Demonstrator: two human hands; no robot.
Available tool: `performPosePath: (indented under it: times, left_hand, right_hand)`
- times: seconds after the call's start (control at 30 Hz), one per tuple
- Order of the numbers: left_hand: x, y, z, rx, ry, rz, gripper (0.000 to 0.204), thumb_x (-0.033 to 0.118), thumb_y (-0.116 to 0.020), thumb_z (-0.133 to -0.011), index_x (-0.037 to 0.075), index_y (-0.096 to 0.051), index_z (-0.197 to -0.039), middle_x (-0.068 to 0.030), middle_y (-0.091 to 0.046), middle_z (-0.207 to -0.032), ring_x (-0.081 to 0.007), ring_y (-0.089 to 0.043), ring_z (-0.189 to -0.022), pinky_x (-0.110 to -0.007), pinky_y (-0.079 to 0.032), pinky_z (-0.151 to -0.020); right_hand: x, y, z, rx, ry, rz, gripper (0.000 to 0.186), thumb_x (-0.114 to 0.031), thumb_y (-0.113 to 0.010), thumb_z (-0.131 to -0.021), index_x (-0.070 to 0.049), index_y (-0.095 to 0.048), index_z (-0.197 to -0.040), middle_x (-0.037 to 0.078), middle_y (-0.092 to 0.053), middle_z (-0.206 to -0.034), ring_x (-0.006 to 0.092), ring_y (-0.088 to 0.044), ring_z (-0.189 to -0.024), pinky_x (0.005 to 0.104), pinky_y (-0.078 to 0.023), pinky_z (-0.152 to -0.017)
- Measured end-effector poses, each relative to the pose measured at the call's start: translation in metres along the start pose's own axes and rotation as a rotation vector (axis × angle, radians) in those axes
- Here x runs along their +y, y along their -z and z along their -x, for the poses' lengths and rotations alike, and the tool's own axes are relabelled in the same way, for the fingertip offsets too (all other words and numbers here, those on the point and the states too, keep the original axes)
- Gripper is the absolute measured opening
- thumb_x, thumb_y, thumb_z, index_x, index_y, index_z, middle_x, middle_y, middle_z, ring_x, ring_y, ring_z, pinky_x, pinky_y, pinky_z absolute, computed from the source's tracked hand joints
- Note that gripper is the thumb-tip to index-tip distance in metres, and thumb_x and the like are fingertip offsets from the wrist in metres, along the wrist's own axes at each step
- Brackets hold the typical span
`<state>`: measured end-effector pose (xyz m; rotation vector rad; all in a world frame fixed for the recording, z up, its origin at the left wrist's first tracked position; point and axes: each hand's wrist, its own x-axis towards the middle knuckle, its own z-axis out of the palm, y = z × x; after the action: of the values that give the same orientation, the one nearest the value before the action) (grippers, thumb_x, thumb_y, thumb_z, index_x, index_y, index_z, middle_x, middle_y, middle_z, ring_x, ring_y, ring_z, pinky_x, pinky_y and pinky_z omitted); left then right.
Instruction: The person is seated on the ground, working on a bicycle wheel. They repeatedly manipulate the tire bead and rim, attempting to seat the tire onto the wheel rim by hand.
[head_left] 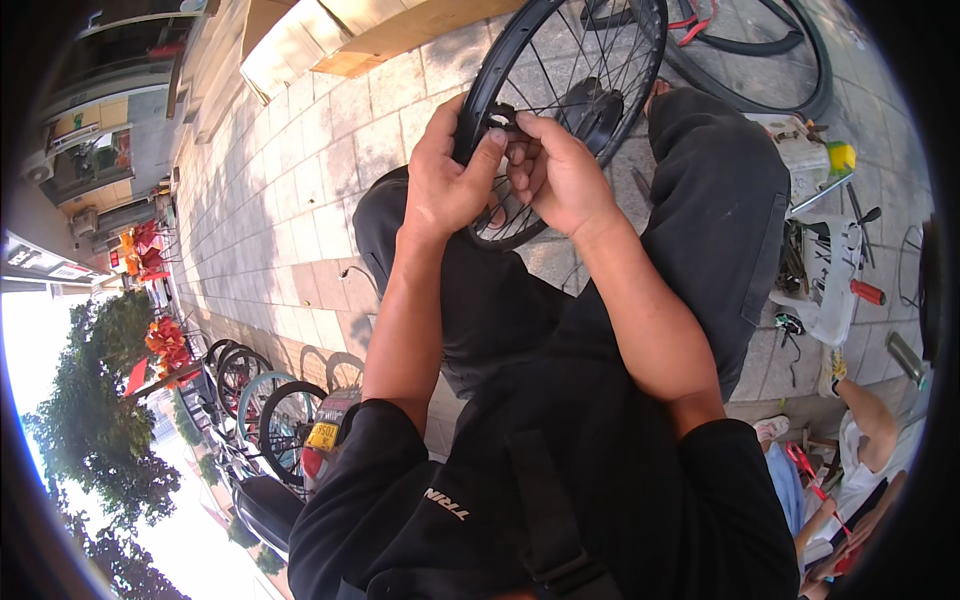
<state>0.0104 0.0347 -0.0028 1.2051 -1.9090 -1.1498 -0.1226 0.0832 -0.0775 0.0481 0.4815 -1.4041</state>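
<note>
A spoked bicycle wheel with a black rim stands tilted between my knees, its dark hub facing me. My left hand is closed around the rim's near left side, its thumb pressed against a small black part with a hole. My right hand is closed too, thumb and curled fingers pinching that part from the other side. The part sits at the rim; whether it is fixed there I cannot tell. The fingers partly cover it.
Cardboard boxes lie at the far left on the paving. Another tyre is at the far right. Beside my right knee, a white tray holds tools, near a red-handled tool. Parked bicycles line the left; people sit at lower right.
</note>
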Motion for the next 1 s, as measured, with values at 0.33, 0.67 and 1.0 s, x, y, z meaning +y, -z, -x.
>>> performPosePath:
  times: [0.33,0.67,1.0]
  left_hand:
    - [-0.004,0.002,-0.015,0.057,-0.089,-0.436,0.032,0.025,-0.074,-0.104,-0.003,-0.069,-0.119,-0.0119,-0.077,-0.093,-0.0165,-0.070,-0.085,-0.034,-0.057,-0.078]
    - [0.008,0.026,-0.021,-0.053,0.021,-0.276,0.044,0.013,-0.077,-0.098,-0.003,-0.061,-0.136,-0.0089,-0.073,-0.099,-0.0154,-0.067,-0.082,-0.033,-0.057,-0.074]
    - [-0.005,0.023,-0.006,0.101,0.105,-0.174,0.043,0.001,-0.060,-0.088,-0.002,-0.063,-0.131,-0.0021,-0.063,-0.088,-0.0089,-0.057,-0.075,-0.027,-0.049,-0.068]
  right_hand:
    - [0.002,-0.001,-0.008,-0.050,0.081,0.115,0.044,-0.041,-0.069,-0.106,-0.001,-0.067,-0.122,0.008,-0.071,-0.094,0.0172,-0.065,-0.066,0.0324,-0.053,-0.057]
    - [-0.009,-0.021,-0.012,0.118,0.268,0.428,0.041,-0.033,-0.073,-0.103,0.007,-0.070,-0.096,0.007,-0.063,-0.072,0.0146,-0.063,-0.056,0.0311,-0.053,-0.052]
    - [0.019,-0.006,-0.024,0.077,0.225,0.424,0.040,-0.032,-0.069,-0.104,0.004,-0.070,-0.089,0.005,-0.064,-0.073,0.0121,-0.061,-0.062,0.0294,-0.050,-0.053]
